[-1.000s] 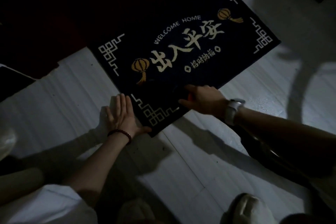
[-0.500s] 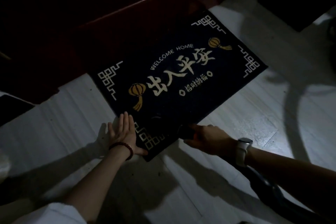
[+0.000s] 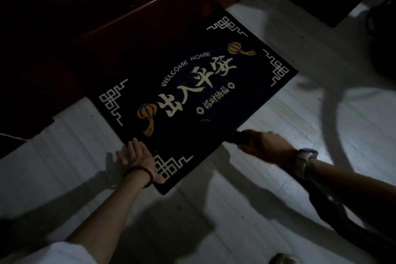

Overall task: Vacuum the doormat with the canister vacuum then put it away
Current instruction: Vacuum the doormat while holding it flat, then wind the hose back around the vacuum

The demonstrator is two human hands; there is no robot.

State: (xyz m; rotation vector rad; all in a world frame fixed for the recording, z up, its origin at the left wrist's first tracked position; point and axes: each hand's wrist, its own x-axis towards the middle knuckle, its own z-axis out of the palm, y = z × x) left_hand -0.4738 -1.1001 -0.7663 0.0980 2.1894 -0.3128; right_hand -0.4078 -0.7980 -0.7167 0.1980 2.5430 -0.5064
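A dark doormat [image 3: 252, 100] with white corner patterns, gold lanterns and "WELCOME HOME" lettering lies askew on the pale floor. My left hand [image 3: 137, 159] lies flat, fingers straight, pressing the mat's near left edge and the floor beside it. My right hand [image 3: 263, 147], with a watch on the wrist, grips the dark vacuum nozzle [image 3: 236, 136], whose tip sits at the mat's near right edge. The dark hose [image 3: 334, 216] runs back under my right forearm toward the lower right. The canister itself is not in view.
A dark red wooden door or cabinet base [image 3: 132, 13] borders the mat's far side. A dark object [image 3: 383, 34] sits at the far right edge. Pale floor tiles [image 3: 246, 210] stretch toward me. The room is dim.
My right hand has drawn the nozzle back off the mat toward its near right edge. My left hand has stayed flat on the near left edge. The camera has tilted up slightly.
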